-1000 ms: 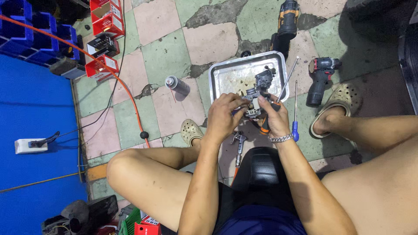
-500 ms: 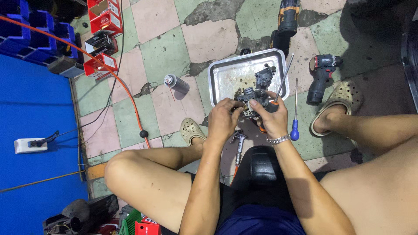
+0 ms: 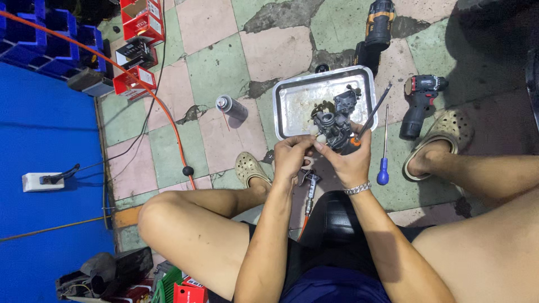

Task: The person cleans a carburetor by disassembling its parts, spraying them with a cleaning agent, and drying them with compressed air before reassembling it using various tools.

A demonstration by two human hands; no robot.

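Dark grey cast metal, the small carburettor (image 3: 335,122) sat between both hands above the near edge of the steel tray (image 3: 292,104), which lay on the tiled floor (image 3: 219,73). Compared with a second earlier, the hands had lifted the part a little farther over the tray, and the left hand (image 3: 289,158) had shifted from cupping its side to pinching at its near left corner with the fingertips together on some small piece too tiny to make out. The right hand (image 3: 349,161) was clamped around the body from the right, and an orange-handled screwdriver (image 3: 368,119) was caught in the same grip, its shaft pointing to the far right. A blue-handled screwdriver (image 3: 383,147) lay on the floor just right of that hand, a red and black drill (image 3: 420,104) beyond it, a spray can (image 3: 231,108) to the left of the tray.
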